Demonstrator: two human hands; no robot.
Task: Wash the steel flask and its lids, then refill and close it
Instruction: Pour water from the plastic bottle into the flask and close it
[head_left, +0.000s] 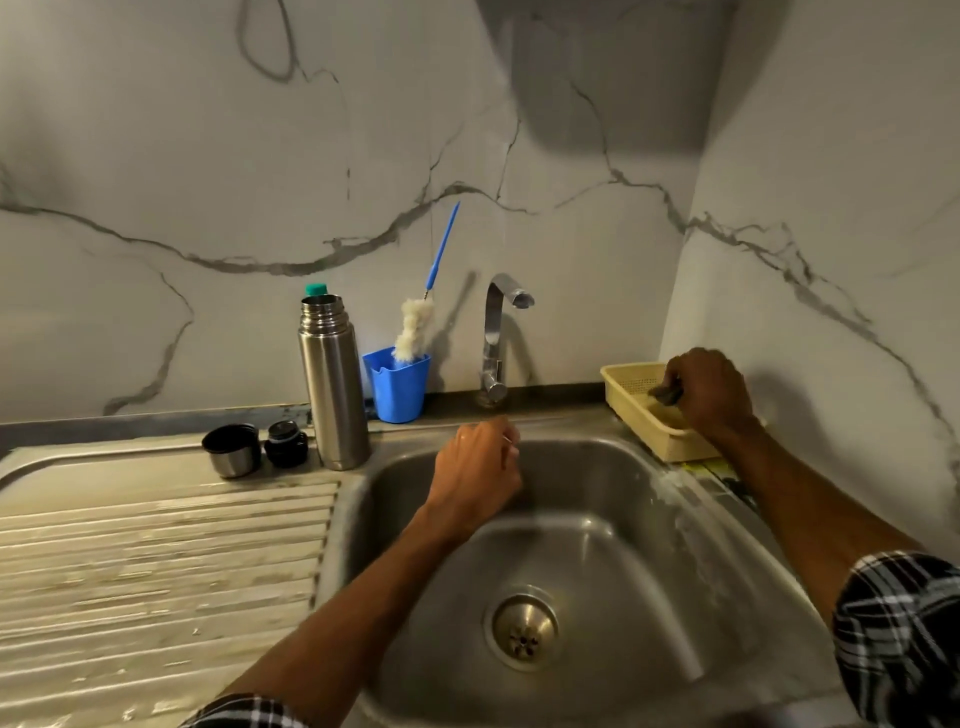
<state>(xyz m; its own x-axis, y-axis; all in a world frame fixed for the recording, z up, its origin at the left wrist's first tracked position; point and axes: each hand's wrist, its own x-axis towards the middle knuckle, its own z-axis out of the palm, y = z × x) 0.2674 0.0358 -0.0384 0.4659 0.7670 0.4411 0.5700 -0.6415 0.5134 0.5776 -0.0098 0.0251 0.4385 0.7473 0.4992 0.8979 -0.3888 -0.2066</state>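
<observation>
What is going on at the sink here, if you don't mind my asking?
A person is getting ready to wash a steel flask. It stands open on the drainboard, with its cup lid and black stopper beside it. The right hand has a grip on a dark scrubber in the yellow basket. The left hand hovers loosely curled over the sink, holding nothing. The tap is not running.

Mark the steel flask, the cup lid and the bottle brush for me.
steel flask (335, 395): head view, middle of the body.
cup lid (232, 450): head view, outer steel wall.
bottle brush (414, 330): head view, white bristle head.
</observation>
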